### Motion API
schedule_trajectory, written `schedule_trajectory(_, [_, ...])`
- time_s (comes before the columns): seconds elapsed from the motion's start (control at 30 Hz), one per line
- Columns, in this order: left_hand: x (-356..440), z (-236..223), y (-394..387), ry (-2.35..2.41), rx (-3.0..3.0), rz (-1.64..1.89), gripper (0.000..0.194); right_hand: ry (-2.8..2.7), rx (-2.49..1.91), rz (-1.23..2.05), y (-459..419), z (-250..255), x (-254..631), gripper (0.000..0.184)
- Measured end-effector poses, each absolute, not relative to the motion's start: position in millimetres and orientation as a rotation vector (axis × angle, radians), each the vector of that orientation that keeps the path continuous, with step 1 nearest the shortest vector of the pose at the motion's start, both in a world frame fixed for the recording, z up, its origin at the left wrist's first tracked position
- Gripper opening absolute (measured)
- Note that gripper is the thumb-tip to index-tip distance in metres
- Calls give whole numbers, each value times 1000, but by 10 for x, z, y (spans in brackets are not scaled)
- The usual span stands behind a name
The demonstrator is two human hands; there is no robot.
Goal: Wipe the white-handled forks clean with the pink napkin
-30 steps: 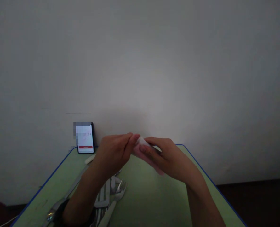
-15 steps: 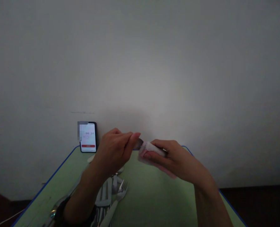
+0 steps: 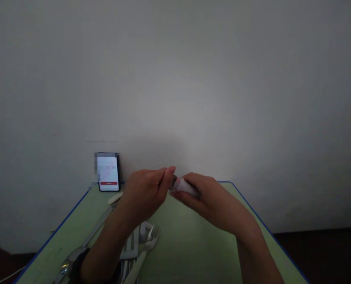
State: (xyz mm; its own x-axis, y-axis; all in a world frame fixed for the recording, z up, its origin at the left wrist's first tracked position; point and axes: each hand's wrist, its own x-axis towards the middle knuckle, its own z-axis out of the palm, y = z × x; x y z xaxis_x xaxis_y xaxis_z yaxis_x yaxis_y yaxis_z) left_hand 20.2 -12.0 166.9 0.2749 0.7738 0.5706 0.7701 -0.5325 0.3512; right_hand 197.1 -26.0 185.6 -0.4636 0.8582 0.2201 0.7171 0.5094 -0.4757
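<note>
My left hand [image 3: 147, 189] is closed on a metal utensil [image 3: 173, 180], thumb pressed along it. Only a short dark metal piece shows between my hands, so its kind cannot be made out. My right hand [image 3: 215, 201] grips a folded pink and white cloth [image 3: 187, 187], which is wrapped around the utensil's other part and hides it. Both hands are raised above the far part of the table, almost touching. Beneath my left forearm lie a fork [image 3: 151, 241], a slotted turner [image 3: 131, 248] and a ladle [image 3: 74, 256], partly covered by the arm.
A phone [image 3: 108, 171] with a lit screen leans upright against the wall [image 3: 175, 98] at the table's back left. The green table [image 3: 190, 244] has a blue edge. A white cable [image 3: 11, 275] runs at the lower left.
My right hand and the cloth have moved left along the utensil, closer to my left hand. Less metal shows between them. My left hand has barely moved.
</note>
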Motion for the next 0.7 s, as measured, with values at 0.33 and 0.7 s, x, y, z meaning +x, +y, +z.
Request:
schedule_trajectory(0.33, [69, 1735, -101, 1769, 2268, 1136, 53, -2335, -1179, 310, -224, 1850, 2012, 23])
schedule_trajectory(0.7, [30, 1686, -49, 1590, 2264, 1207, 47, -2308, -1232, 446, -204, 1857, 2108, 26])
